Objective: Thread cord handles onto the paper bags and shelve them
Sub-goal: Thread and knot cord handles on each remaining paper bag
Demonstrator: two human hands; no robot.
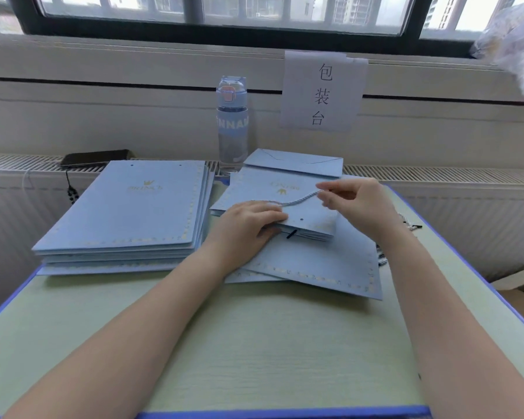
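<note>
A flat light-blue paper bag [273,189] lies upside down on other flat bags at the middle right of the table. My left hand [248,225] grips the bag's near edge, fingers on top and thumb under it. A pale twisted cord [297,201] runs from under those fingers up to my right hand [357,204], which pinches its far end above the bag. A punched hole [302,219] shows near the bag's edge, and a black cord tip [291,234] sticks out below that edge.
A stack of flat blue bags [127,213] fills the table's left side. A water bottle [232,122] stands behind, by a paper sign [322,92] on the wall. A phone [97,157] lies on the radiator. Loose cords [412,226] rest at the right edge. Another flat bag [324,267] lies underneath.
</note>
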